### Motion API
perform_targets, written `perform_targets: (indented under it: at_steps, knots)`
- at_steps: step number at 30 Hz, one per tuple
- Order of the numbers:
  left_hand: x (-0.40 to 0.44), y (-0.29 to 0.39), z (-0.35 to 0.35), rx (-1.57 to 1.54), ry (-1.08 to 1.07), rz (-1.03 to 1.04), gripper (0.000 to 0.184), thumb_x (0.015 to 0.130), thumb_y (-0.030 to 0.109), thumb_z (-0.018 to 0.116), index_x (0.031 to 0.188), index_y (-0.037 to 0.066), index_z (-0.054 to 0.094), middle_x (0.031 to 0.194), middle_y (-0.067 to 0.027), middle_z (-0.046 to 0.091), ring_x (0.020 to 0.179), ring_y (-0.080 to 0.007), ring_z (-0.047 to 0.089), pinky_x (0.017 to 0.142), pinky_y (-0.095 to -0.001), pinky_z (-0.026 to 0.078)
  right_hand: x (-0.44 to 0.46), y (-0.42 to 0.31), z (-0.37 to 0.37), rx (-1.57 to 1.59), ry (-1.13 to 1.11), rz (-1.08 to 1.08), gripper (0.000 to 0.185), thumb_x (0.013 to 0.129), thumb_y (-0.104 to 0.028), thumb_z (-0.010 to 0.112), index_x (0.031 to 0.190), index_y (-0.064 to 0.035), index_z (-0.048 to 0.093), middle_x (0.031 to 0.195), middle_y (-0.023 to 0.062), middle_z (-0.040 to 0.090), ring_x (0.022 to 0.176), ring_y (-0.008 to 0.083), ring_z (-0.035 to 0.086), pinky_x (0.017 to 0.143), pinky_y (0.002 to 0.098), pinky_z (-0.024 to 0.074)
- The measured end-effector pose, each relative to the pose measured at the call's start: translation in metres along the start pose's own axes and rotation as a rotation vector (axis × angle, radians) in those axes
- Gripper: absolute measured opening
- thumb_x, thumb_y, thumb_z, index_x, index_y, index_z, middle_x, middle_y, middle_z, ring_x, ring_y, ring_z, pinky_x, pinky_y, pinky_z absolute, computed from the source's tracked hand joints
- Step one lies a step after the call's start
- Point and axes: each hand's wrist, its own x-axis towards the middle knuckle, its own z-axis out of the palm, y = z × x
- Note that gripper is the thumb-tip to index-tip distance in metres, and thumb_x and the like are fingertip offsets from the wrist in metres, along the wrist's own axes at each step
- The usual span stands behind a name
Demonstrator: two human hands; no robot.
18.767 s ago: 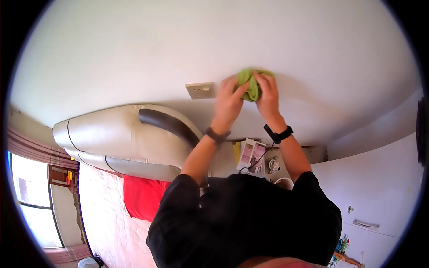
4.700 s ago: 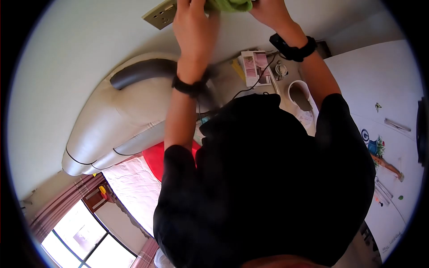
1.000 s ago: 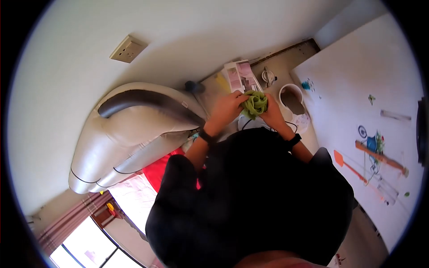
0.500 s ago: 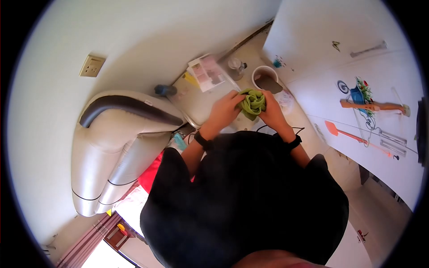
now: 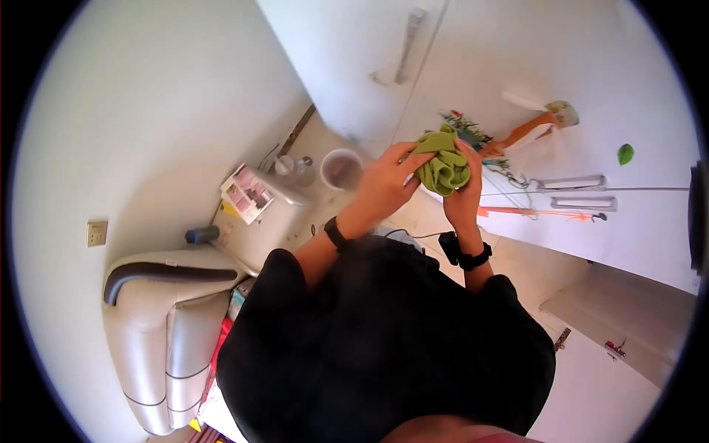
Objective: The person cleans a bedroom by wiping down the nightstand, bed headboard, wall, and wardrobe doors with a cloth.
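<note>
A bunched-up green cloth (image 5: 443, 164) is held out in front of my chest, folded and twisted into a loose ball. From its left side my left hand (image 5: 388, 181) grips it, with fingers laid over the top folds. My right hand (image 5: 465, 198) wraps round the right and lower side, its thumb and fingers pressed into the fabric. Dark bands sit on both wrists, and the right one carries a small black box.
White cabinet doors (image 5: 509, 44) with handles and hanging tools rise ahead and right. A white bucket (image 5: 341, 170) stands on the floor near a small table with papers (image 5: 247, 193). An inflated silver-beige seat (image 5: 148, 325) is at the left. An open cabinet door (image 5: 591, 391) is at lower right.
The view has turned to the right, so the seat, table and bucket lie further left. Both hands still hold the cloth, now raised in front of the cabinet.
</note>
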Motion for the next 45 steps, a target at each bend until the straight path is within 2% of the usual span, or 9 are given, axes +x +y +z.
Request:
perform_targets:
  at_steps: [4, 9, 13, 20, 21, 25, 28, 31, 45]
  knots:
    - [0.044, 0.028, 0.018, -0.15, -0.057, 0.139, 0.053, 0.071, 0.006, 0.077, 0.121, 0.01, 0.063, 0.13, -0.0142, 0.054, 0.117, -0.0336, 0.056, 0.093, -0.0384, 0.051, 0.019, -0.004, -0.036, -0.121, 0.114, -0.101, 0.062, 0.081, 0.005, 0.067, 0.138, -0.0068, 0.047, 0.141, 0.0159, 0.043, 0.131, 0.0318, 0.044, 0.109, 0.0384, 0.0362]
    - [0.074, 0.031, 0.021, -0.254, -0.123, 0.254, 0.06, 0.069, 0.016, 0.082, 0.124, 0.008, 0.06, 0.139, -0.0171, 0.046, 0.128, -0.0406, 0.046, 0.101, -0.0465, 0.046, 0.033, 0.002, -0.051, 0.009, 0.016, -0.179, 0.09, 0.075, -0.013, 0.077, 0.15, -0.0046, 0.028, 0.15, 0.023, 0.026, 0.14, 0.0409, 0.027, 0.114, 0.0484, 0.0278]
    - [0.088, 0.023, 0.011, -0.272, -0.117, 0.297, 0.058, 0.069, 0.019, 0.085, 0.122, 0.009, 0.062, 0.14, -0.0172, 0.047, 0.13, -0.0428, 0.044, 0.102, -0.05, 0.044, 0.04, -0.002, -0.046, 0.016, -0.08, -0.187, 0.091, 0.079, -0.021, 0.072, 0.153, -0.0033, 0.022, 0.153, 0.0236, 0.022, 0.141, 0.0422, 0.025, 0.114, 0.0511, 0.0262]
    - [0.121, -0.017, -0.043, -0.214, -0.008, 0.527, 0.045, 0.068, 0.005, 0.082, 0.11, 0.009, 0.066, 0.131, -0.016, 0.057, 0.125, -0.0436, 0.051, 0.097, -0.0481, 0.049, 0.082, -0.006, 0.004, -0.058, -0.043, -0.416, 0.079, 0.083, -0.016, 0.068, 0.15, -0.0023, 0.028, 0.151, 0.0241, 0.023, 0.143, 0.04, 0.023, 0.113, 0.0494, 0.0288]
    - [0.126, -0.023, -0.053, -0.204, 0.033, 0.549, 0.044, 0.068, 0.004, 0.081, 0.109, 0.009, 0.066, 0.13, -0.0158, 0.058, 0.125, -0.0438, 0.052, 0.095, -0.0478, 0.05, 0.093, -0.017, 0.017, -0.043, -0.003, -0.467, 0.075, 0.081, -0.006, 0.068, 0.147, -0.0052, 0.033, 0.148, 0.0252, 0.028, 0.14, 0.0418, 0.031, 0.111, 0.0496, 0.0321]
    - [0.137, -0.065, -0.064, -0.186, 0.226, 0.423, 0.039, 0.069, -0.001, 0.078, 0.105, 0.008, 0.068, 0.123, -0.0153, 0.061, 0.117, -0.0402, 0.058, 0.092, -0.0446, 0.051, 0.129, -0.015, 0.068, -0.108, 0.087, -0.469, 0.07, 0.076, -0.003, 0.074, 0.14, -0.0069, 0.046, 0.139, 0.0249, 0.041, 0.129, 0.0414, 0.044, 0.105, 0.0478, 0.0392]
    - [0.133, -0.101, -0.056, -0.273, 0.121, -0.041, 0.036, 0.07, -0.003, 0.075, 0.104, 0.007, 0.068, 0.119, -0.0147, 0.062, 0.108, -0.0359, 0.061, 0.088, -0.0413, 0.052, 0.138, 0.021, 0.102, -0.16, 0.104, -0.362, 0.065, 0.073, -0.002, 0.076, 0.133, -0.0058, 0.053, 0.133, 0.023, 0.045, 0.123, 0.0387, 0.048, 0.1, 0.045, 0.0434]
    - [0.119, -0.139, -0.039, -0.242, 0.008, -0.082, 0.034, 0.072, -0.002, 0.073, 0.104, 0.006, 0.068, 0.116, -0.0139, 0.063, 0.103, -0.0342, 0.061, 0.085, -0.0399, 0.052, 0.118, 0.061, 0.12, -0.279, 0.146, -0.345, 0.063, 0.072, -0.002, 0.078, 0.131, -0.0061, 0.056, 0.127, 0.0203, 0.048, 0.116, 0.0369, 0.052, 0.096, 0.0435, 0.0452]
    - [0.178, -0.095, -0.062, -0.403, 0.162, 0.297, 0.031, 0.068, -0.006, 0.073, 0.096, 0.005, 0.069, 0.114, -0.0119, 0.064, 0.103, -0.0329, 0.062, 0.082, -0.0386, 0.053, 0.15, -0.016, 0.103, -0.167, 0.308, -0.247, 0.058, 0.071, 0.005, 0.074, 0.126, -0.003, 0.058, 0.121, 0.0174, 0.054, 0.11, 0.0321, 0.057, 0.091, 0.0387, 0.0488]
